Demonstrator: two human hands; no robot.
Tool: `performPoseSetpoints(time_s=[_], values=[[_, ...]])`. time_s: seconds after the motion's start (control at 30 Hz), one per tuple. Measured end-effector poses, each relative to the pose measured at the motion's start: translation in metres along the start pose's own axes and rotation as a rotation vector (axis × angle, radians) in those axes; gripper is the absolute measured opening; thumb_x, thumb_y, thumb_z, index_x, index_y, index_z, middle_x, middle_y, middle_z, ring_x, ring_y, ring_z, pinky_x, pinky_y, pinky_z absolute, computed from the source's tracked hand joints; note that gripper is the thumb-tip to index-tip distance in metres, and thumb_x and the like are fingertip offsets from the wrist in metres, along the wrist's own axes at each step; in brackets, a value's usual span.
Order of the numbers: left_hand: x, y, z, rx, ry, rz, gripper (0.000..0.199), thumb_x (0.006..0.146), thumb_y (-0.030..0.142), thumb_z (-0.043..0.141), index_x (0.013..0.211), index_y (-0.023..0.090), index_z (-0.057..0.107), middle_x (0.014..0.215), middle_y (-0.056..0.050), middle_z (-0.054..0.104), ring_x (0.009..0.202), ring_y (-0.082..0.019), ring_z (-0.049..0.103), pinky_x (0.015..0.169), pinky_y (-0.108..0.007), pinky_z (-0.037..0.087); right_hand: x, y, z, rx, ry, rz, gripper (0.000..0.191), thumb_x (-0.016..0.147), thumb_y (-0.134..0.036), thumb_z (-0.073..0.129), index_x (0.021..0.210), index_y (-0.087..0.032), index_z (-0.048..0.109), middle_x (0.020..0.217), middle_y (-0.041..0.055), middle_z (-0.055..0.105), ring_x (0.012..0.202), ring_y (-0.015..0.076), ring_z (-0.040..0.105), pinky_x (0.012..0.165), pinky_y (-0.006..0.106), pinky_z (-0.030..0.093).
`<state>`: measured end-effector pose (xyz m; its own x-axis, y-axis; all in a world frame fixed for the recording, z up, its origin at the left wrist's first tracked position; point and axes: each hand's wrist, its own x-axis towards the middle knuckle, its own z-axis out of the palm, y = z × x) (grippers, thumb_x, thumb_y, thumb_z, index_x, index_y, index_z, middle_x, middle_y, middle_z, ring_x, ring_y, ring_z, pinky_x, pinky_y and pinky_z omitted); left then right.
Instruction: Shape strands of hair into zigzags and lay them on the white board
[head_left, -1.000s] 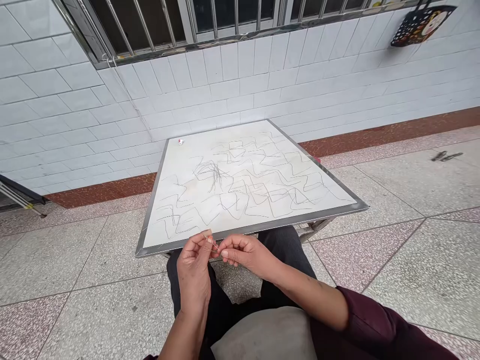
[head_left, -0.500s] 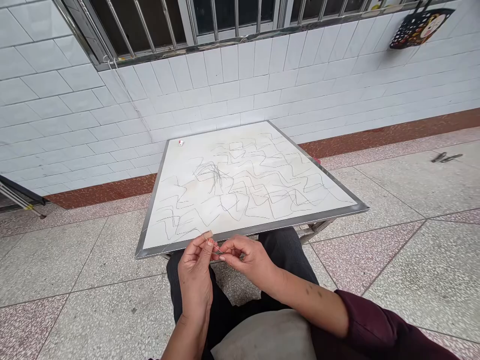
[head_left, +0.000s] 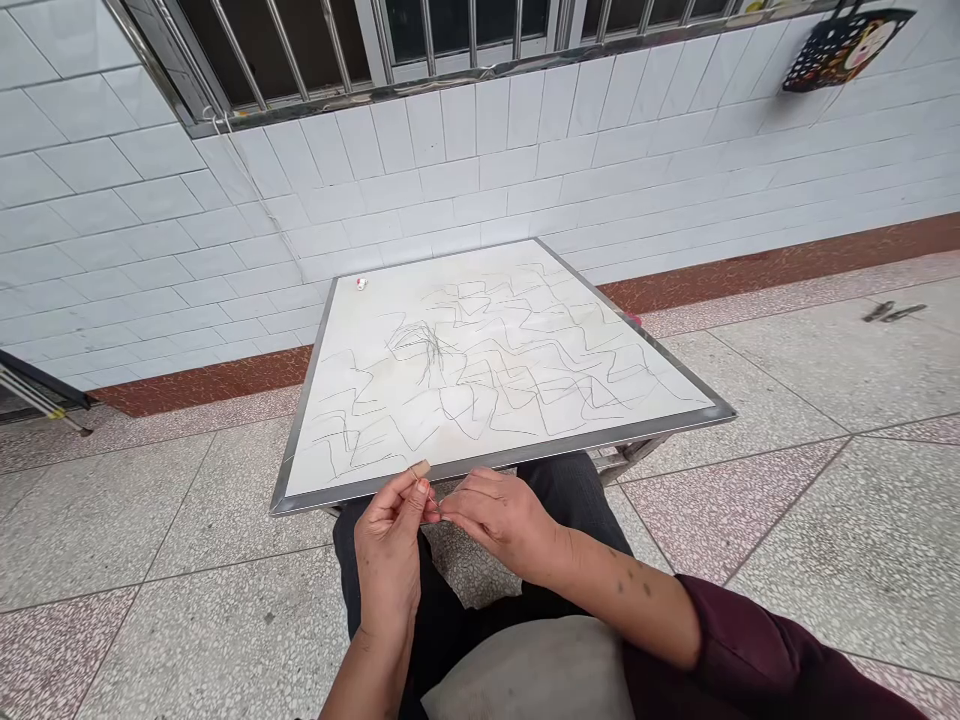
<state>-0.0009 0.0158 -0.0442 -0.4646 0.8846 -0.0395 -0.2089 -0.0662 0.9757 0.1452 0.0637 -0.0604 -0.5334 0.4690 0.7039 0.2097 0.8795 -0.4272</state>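
Both hands meet just over the table's near edge. My left hand (head_left: pixel 390 560) pinches a thin strand (head_left: pixel 430 497), like fine wire or thread, between thumb and index finger. A beige wrap (head_left: pixel 421 468) covers the tip of one of its fingers. Close on the right, the fingers of my right hand (head_left: pixel 502 520) are pressed together at the strand's other end; their tips are partly hidden. Beyond the hands, many thin, dark, bent strands (head_left: pixel 431 345) lie scattered over the white tabletop (head_left: pixel 349 325), with a denser bunch left of the middle.
A small white-and-red item (head_left: pixel 361 284) sits at the table's far left corner. Behind stands a white tiled wall (head_left: pixel 450 185) with a barred window. A patterned bag (head_left: pixel 846 50) hangs at upper right. Dark objects (head_left: pixel 892 312) lie on the floor at right.
My right hand has turned slightly, knuckles more upward, and its fingers have drawn closer together around the strand's end. The left hand keeps its pinch almost in place.
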Motion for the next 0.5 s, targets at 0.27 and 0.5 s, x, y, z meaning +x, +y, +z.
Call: performPoseSetpoints(time_s=[0.27,0.5], values=[[0.0,0.003,0.001,0.084,-0.058,-0.063,0.036,0.067,0.037,0.083,0.096,0.018,0.078,0.068,-0.001,0.068,0.06,-0.013,0.058,0.059,-0.025,0.05,0.014,0.003,-0.025,-0.168,-0.266,-0.268,0.025,0.1,-0.013,0.04,0.091,-0.018,0.062,0.075,0.0024,0.061,0.068,0.0155,0.049,0.062,0.03,0.041],[0.002,-0.004,0.002,0.108,-0.076,-0.118,0.036,0.066,0.038,0.083,0.096,0.017,0.078,0.078,-0.005,0.073,0.073,-0.017,0.063,0.071,-0.028,0.051,0.025,0.004,-0.037,-0.231,-0.329,-0.394,0.029,0.1,-0.012,0.037,0.09,-0.021,0.063,0.08,0.0022,0.061,0.075,0.0171,0.048,0.065,0.031,0.041]])
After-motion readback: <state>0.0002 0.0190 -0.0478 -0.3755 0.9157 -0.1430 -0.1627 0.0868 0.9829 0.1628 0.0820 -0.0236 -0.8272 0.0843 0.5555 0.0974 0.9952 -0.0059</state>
